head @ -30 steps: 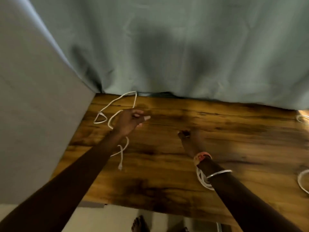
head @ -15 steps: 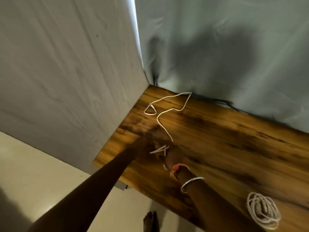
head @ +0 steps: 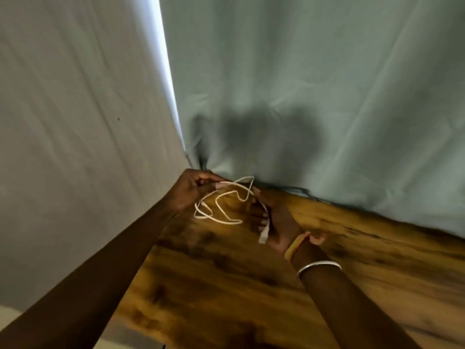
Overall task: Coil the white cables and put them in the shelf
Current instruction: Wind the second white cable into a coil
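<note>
Fingers [head: 206, 178] of the left hand [head: 191, 191] curled, pinching a strand of the white cable [head: 226, 221] near the top of its loops. Fingers [head: 258, 217] of the right hand [head: 274, 222] curled round another stretch of the same cable, palm turned upward, with the plug end [head: 263, 236] lying against the heel of the palm. Between the two hands, several loose, uneven loops crossing one another, not a tidy coil. Held over the far left corner of the wooden counter [head: 226, 285]; cannot tell whether the lowest loop touches the wood. On the right wrist, an orange band [head: 297, 245], and just beside it on the forearm a silver bangle [head: 318, 267]. Behind the counter, a grey-green curtain [head: 314, 84] hanging down to the far edge, a dark shadow on it above the hands. To the left, a paler grey cloth [head: 75, 109] along the counter's left side, with a bright slit between cloth and curtain.
</note>
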